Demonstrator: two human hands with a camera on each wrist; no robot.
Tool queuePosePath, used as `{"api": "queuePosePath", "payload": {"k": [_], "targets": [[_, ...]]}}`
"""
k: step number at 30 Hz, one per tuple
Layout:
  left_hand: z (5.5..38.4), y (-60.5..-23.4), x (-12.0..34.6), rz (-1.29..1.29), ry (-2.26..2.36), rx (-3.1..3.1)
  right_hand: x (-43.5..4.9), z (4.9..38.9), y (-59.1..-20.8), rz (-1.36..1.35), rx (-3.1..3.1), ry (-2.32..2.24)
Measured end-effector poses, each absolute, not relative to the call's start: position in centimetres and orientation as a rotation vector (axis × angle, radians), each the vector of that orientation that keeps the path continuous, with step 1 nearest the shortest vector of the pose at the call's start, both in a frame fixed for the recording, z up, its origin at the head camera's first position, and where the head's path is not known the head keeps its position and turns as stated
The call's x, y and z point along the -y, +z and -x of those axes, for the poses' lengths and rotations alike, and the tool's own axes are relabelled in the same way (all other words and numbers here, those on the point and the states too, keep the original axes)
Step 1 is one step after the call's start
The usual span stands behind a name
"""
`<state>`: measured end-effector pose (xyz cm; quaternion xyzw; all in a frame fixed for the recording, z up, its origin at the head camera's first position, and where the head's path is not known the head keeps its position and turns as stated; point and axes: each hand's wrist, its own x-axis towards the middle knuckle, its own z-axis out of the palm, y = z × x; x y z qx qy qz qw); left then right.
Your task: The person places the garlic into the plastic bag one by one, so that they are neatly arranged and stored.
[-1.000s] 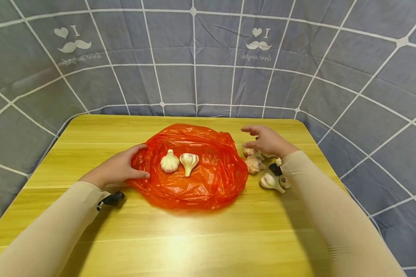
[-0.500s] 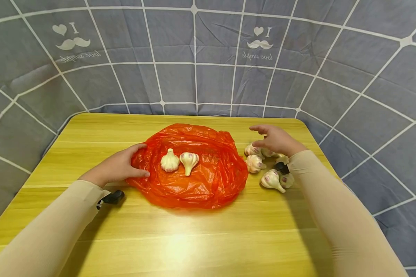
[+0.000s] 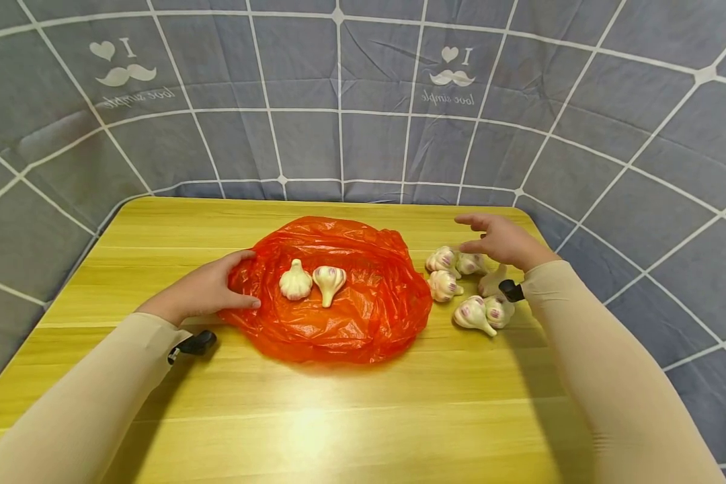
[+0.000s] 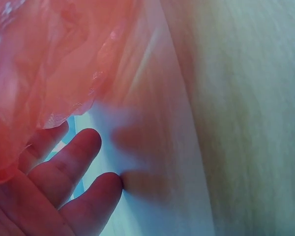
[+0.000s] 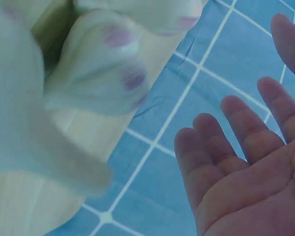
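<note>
A red plastic bag [image 3: 351, 329] lies spread open on the table. Two garlic bulbs rest in it: one pale bulb [image 3: 295, 281] with its stem up, and one bulb [image 3: 329, 282] with its stem toward me. My left hand [image 3: 208, 290] touches the bag's left side, thumb and fingers spread apart; in the left wrist view its fingertips [image 4: 91, 142] show below the red plastic. To the right of the bag lie several garlic bulbs [image 3: 443, 286] in a cluster. Above their far side hovers my right hand [image 3: 503, 242], fingers apart and holding nothing, its palm visible in the right wrist view.
The wooden table [image 3: 314, 423] extends in front of the bag. Behind and beside it hangs a grey-blue cloth [image 3: 372, 148] with white grid lines. A black wrist camera [image 3: 511, 290] on the right wrist partly covers the bulbs behind it.
My right hand has moved to the right, away from the bag and over the garlic cluster, uncovering more bulbs. The left hand, the bag and the two bulbs in it stay nearly still.
</note>
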<state>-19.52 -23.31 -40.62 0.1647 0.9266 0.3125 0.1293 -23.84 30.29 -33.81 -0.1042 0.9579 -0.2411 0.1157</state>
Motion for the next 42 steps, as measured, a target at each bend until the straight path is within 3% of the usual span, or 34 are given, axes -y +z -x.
{"api": "queuePosePath", "payload": {"k": [24, 42], "targets": [[19.7, -40.7, 23.7, -0.485, 0.923, -2.659, -36.3, 21.2, -36.3, 0.314, -2.717, -0.777], [20.1, -41.0, 23.8, -0.463, 0.932, -2.637, -37.7, 19.6, -38.6, 0.281, -2.69, -0.865]]}}
